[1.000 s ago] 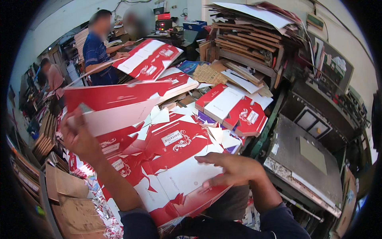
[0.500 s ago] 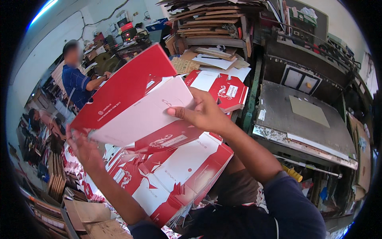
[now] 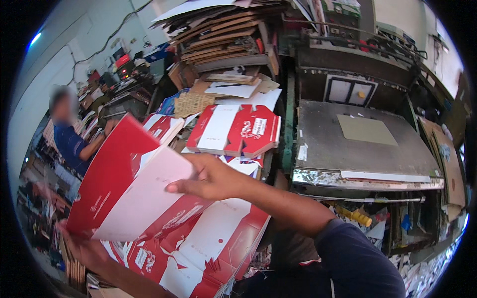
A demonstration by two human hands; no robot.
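The surface is hidden beneath red-and-white sheets (image 3: 214,224), a carton stack (image 3: 233,130) and brown paper (image 3: 186,105). The metal bed (image 3: 318,131) at right carries one flat tan sheet (image 3: 367,130).

From afar I'm seeing the sheet (image 3: 145,192) hanging over the near stack (image 3: 213,231), cut blanks (image 3: 229,128) sitting behind, machine bed (image 3: 362,158) right.

The room has pale walls (image 3: 144,27) and a bright light (image 3: 35,38).

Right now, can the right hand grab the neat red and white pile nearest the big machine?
Probably not without letting go: the right hand is pinching a printed sheet. Otherwise the pile looks reachable, with nothing lying on top.
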